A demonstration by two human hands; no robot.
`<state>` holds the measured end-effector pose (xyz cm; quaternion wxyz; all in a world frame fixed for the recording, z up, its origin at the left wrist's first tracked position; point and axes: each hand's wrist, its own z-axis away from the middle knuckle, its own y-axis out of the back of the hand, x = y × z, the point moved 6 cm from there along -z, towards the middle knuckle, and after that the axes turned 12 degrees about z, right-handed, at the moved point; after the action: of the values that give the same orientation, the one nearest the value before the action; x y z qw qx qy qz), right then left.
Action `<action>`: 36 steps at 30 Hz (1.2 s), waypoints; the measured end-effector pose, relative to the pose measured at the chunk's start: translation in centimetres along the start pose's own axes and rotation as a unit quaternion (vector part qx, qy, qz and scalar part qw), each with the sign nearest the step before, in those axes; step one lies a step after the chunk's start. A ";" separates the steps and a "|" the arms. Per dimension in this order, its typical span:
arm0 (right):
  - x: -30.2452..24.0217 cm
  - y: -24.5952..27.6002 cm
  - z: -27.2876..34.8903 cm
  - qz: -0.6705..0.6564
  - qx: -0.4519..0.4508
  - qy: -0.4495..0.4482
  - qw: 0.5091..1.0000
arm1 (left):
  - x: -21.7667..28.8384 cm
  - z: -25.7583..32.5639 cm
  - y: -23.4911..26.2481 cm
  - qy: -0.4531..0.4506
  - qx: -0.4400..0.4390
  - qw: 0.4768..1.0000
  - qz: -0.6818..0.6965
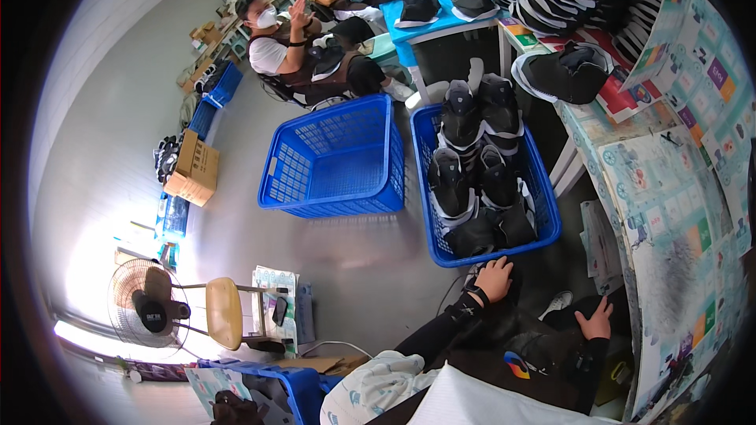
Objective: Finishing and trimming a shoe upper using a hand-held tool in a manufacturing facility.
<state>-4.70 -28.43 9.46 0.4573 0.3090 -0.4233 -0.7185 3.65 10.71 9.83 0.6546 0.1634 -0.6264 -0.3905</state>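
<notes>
My left hand [494,278] rests with fingers apart on a black piece at the near rim of a blue basket [543,189] filled with black shoe uppers [472,165]. It wears a dark watch band at the wrist. My right hand [596,321] lies spread and flat on dark fabric on my lap [535,346], beside the table edge. Neither hand clearly grips anything. Both arms are in black sleeves.
An empty blue basket [339,159] stands left of the full one. A table [669,212] covered in printed paper runs along the right, with stacked black uppers [563,71] on it. Two seated people [291,47] work further off. A fan [150,308] and a stool [224,312] stand at left.
</notes>
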 end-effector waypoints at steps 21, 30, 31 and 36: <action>-7.5 -2.3 1.2 0.020 -0.055 0.107 0.993 | -3.3 4.6 -0.2 0.177 -0.052 0.978 -0.093; -6.7 -5.0 -1.1 0.036 -0.041 0.070 0.996 | -2.4 2.5 -0.9 0.269 -0.042 0.954 -0.129; -7.2 -4.6 -1.1 0.038 -0.041 0.062 0.997 | -2.5 2.2 -0.8 0.291 -0.045 0.945 -0.140; -7.0 -5.7 -2.8 0.057 -0.033 0.051 0.997 | -0.9 0.2 -0.3 0.311 -0.062 0.933 -0.171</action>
<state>-1.87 -21.67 3.55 0.5284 0.3050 -0.3926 -0.6882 3.44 11.18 9.03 0.7486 0.3406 -0.3284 -0.4644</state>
